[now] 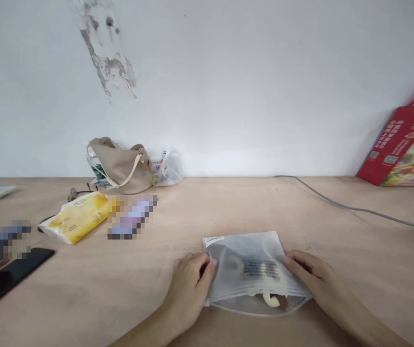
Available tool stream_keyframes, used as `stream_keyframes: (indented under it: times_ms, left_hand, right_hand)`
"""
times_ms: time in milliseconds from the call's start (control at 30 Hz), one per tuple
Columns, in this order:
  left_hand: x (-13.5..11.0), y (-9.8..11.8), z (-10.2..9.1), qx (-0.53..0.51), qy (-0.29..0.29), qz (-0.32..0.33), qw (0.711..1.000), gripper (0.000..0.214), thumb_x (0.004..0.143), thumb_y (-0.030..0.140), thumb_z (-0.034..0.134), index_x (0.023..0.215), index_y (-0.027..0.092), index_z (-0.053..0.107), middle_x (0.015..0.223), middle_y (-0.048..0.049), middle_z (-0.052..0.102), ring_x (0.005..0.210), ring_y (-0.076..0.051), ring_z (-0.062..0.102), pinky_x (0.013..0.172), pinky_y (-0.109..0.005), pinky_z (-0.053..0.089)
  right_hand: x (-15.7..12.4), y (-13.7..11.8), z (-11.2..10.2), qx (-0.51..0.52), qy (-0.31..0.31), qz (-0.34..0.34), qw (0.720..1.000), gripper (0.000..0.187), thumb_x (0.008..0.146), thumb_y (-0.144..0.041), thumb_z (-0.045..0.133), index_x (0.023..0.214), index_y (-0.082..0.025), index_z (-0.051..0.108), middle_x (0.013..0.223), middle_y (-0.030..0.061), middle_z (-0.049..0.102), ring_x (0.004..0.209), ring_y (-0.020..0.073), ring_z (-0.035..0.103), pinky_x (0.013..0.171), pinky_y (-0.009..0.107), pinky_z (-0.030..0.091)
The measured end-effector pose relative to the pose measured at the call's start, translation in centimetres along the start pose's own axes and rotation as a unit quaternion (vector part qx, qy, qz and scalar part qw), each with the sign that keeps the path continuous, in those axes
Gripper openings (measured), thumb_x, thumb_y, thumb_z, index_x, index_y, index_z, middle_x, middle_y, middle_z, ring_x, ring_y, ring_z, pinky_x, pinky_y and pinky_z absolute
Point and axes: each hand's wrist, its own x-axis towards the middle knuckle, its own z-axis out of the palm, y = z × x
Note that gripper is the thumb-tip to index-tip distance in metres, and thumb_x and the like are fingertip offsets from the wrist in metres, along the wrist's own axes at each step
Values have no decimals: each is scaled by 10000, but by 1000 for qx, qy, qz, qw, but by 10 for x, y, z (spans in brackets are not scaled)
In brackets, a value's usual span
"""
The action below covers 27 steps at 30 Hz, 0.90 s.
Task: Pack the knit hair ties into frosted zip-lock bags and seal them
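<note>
Left hand (191, 279) and right hand (317, 274) pinch a frosted zip pouch (252, 274), cream-and-brown contents (271, 300) inside, mouth (243, 310) unsealed between their fingers (207, 275).

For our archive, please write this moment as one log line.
left hand: on left edge of pouch | right hand: on right edge | pouch: near end open | cream item: visible inside

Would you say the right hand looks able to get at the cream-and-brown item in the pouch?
Probably yes: the right hand is at the edge of the frosted pouch, whose near mouth seems open, with part of the cream-and-brown item showing there.
</note>
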Motion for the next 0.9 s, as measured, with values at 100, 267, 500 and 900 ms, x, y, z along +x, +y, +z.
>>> stream_keyframes:
  times_ms: [100, 267, 500, 900]
  left_hand:
    - [1, 4, 13, -99, 33, -20, 994, 324, 903, 420, 330, 682, 215, 448, 684, -10, 546, 698, -210, 525, 643, -305, 399]
    - [-9, 4, 14, -219, 56, 23, 974, 263, 929, 430, 347, 814, 224, 463, 720, 10, 523, 668, -171, 511, 629, -262, 411]
    - [-17, 7, 18, -329, 105, 27, 938, 353, 882, 557, 444, 773, 222, 449, 667, 33, 497, 601, -132, 472, 545, -206, 400]
    - [21, 20, 17, -416, 208, 43, 884, 441, 759, 610, 599, 655, 192, 502, 612, 47, 475, 599, -119, 427, 574, -200, 380]
  right_hand:
    - [-2, 2, 8, 52, 43, 6, 998, 387, 866, -540, 433, 703, -225, 588, 666, 4, 583, 642, 183, 555, 559, 252, 442]
    - [-21, -7, 6, 173, 72, -2, 982, 297, 867, -501, 487, 926, -251, 637, 897, 37, 664, 875, 221, 606, 725, 270, 502]
    - [-25, -19, 13, 222, 163, -10, 961, 259, 829, -485, 567, 892, -240, 624, 880, 35, 664, 845, 213, 625, 736, 282, 508]
    - [-1, -38, 12, 292, 264, -35, 918, 214, 849, -457, 553, 889, -247, 559, 829, 1, 636, 736, 168, 580, 641, 256, 470]
